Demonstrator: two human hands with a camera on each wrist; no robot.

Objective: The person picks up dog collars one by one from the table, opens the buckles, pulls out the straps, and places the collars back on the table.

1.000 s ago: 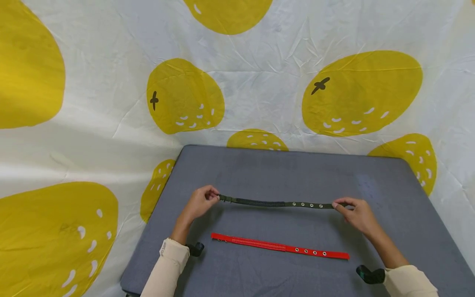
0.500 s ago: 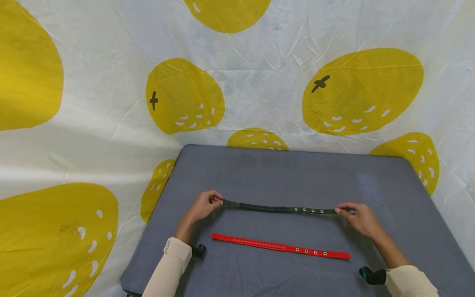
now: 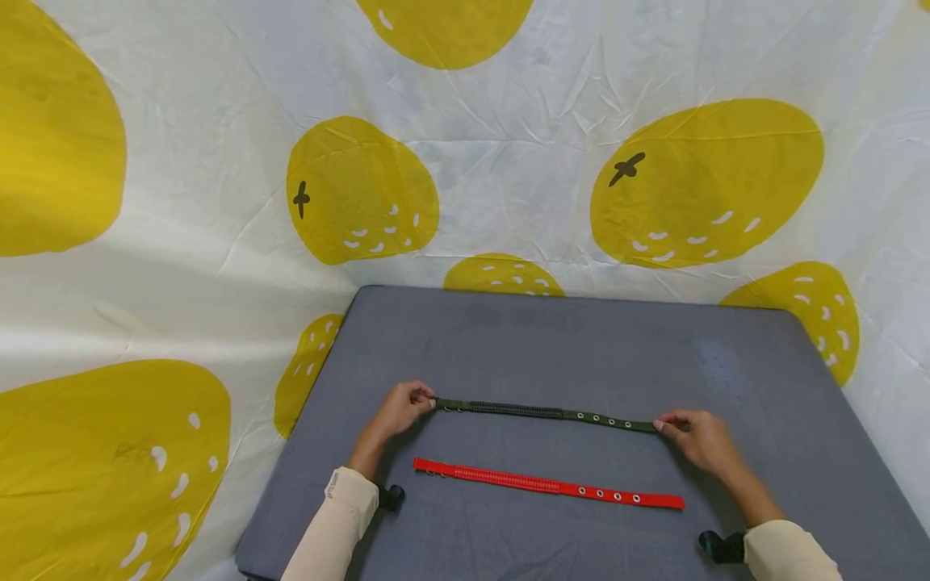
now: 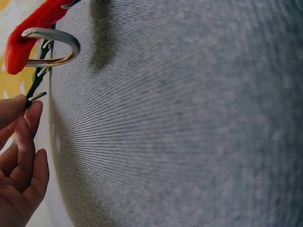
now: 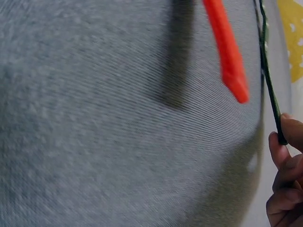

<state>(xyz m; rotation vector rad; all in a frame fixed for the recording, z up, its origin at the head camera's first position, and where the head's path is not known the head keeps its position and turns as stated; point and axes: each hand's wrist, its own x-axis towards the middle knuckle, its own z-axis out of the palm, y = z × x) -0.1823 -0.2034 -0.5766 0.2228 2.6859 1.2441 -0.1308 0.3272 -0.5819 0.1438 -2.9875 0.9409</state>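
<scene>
A dark green collar with metal eyelets and a ribbed middle is stretched between the two hands in the head view. My left hand pinches its buckle end between thumb and fingertips, also seen in the left wrist view. The plain strap end is pinched by my right hand; the right wrist view shows thumb and finger on it. Nearer the person lies a red collar, straight and roughly parallel to the green one, touched by neither hand. A metal loop stands out from the red collar in the left wrist view.
Both collars are over a grey padded table. Behind and to the left hangs a white cloth printed with yellow fruit. Dark wrist-worn devices sit by both cuffs, such as the one at the right sleeve.
Both hands have come down and toward the person with the green collar, bringing it closer to the red one. The red collar has stayed in place.
</scene>
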